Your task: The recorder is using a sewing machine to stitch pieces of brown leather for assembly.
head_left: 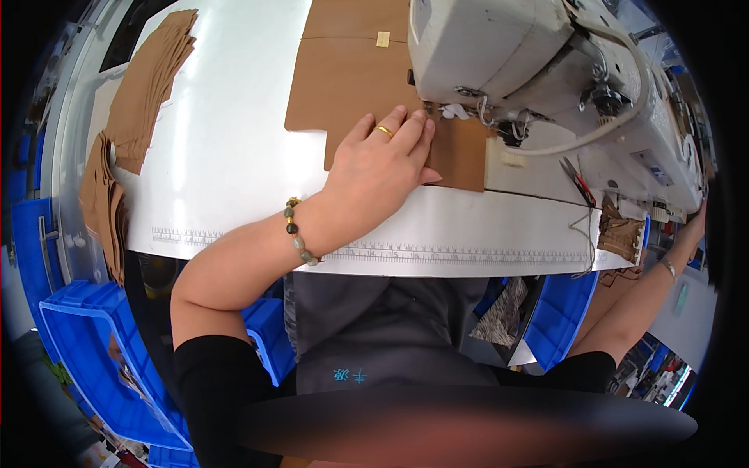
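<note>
My left hand (382, 160) rests flat on a large brown fabric panel (335, 90), fingers stretched out and slightly apart. Its fingertips lie just in front of the needle area of a white sewing machine (499, 47). The panel lies on the white table and runs under the machine head; a seam line crosses its far part, with a small cream label (383, 39) on it. My right hand (696, 225) reaches to the right end of the machine, near its handwheel side. The fingers of that hand are hidden, so what they touch does not show.
Stacked brown fabric pieces (148, 93) lie at the left, some draping over the table edge (105, 203). Red-handled thread snips (577, 181) on a cord lie right of the panel. Blue bins (109, 312) stand left, with another blue bin (558, 312) below the table at right.
</note>
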`<state>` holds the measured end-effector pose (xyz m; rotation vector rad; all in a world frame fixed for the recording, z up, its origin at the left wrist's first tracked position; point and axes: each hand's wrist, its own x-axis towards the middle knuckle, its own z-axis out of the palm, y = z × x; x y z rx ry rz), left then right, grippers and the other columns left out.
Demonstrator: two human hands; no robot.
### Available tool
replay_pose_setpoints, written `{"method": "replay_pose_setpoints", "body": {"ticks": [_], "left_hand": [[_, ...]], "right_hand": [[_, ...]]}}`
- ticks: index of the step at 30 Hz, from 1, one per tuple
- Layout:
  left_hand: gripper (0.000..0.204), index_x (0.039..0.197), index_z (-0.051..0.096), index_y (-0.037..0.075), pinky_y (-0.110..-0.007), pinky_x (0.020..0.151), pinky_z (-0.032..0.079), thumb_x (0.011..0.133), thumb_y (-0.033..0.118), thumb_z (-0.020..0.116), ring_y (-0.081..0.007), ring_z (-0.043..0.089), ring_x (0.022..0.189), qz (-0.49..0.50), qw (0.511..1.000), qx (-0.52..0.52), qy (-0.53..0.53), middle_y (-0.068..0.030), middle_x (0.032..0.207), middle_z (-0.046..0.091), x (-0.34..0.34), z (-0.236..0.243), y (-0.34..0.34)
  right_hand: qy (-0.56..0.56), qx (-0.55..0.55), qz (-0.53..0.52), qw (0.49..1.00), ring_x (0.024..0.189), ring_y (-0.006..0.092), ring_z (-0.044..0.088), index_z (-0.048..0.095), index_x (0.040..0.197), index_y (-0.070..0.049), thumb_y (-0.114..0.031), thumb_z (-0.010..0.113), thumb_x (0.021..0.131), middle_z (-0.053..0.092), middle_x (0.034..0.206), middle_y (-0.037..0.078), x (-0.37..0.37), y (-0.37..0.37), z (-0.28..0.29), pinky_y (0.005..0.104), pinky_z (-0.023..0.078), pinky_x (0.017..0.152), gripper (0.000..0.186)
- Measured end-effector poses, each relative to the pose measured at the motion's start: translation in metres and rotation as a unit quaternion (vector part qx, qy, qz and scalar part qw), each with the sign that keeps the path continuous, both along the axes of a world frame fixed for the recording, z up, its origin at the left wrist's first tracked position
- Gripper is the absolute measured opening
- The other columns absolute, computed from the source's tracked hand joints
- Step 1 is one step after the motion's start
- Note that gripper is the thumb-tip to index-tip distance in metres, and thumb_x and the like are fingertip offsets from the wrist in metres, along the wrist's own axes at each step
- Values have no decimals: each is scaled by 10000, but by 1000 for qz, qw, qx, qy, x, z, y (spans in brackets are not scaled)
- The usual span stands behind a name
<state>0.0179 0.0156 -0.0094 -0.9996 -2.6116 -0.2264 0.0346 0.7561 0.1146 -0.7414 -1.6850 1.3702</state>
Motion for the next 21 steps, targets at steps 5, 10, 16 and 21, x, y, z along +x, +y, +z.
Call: {"method": "replay_pose_setpoints", "body": {"ticks": [5,10,16,21], "left_hand": [[618,1314,642,-11,-464,1030,510,931,474,642,-284,588,1292,-20,1000,16,-13,-112,1357,636,-2,-1,-2],[591,1259,672,-23,-434,1001,519,919,460,658,-302,604,1260,-34,999,14,15,-139,1304,663,-3,3,0],[561,1204,706,-21,-374,865,565,865,426,726,-247,717,1017,-67,997,24,37,-99,973,727,12,12,71],[454,1138,705,-35,-332,682,555,849,315,712,-181,697,710,26,986,-156,56,-42,803,694,12,7,90]], "right_hand": [[19,-48,22,998,1243,302,622,588,1386,23,-402,597,1054,642,1374,155,4,-14,-27,438,494,1050,539],[155,2,29,988,1347,369,542,510,1451,8,-420,427,1104,556,1469,179,11,-90,-66,556,437,1139,557],[207,-40,31,977,1353,358,543,517,1454,-37,-424,450,1090,556,1474,166,6,-109,-80,552,453,1139,536],[187,23,70,980,1339,336,552,515,1459,-45,-403,445,1094,544,1493,150,14,-86,-98,524,478,1103,516]]}}
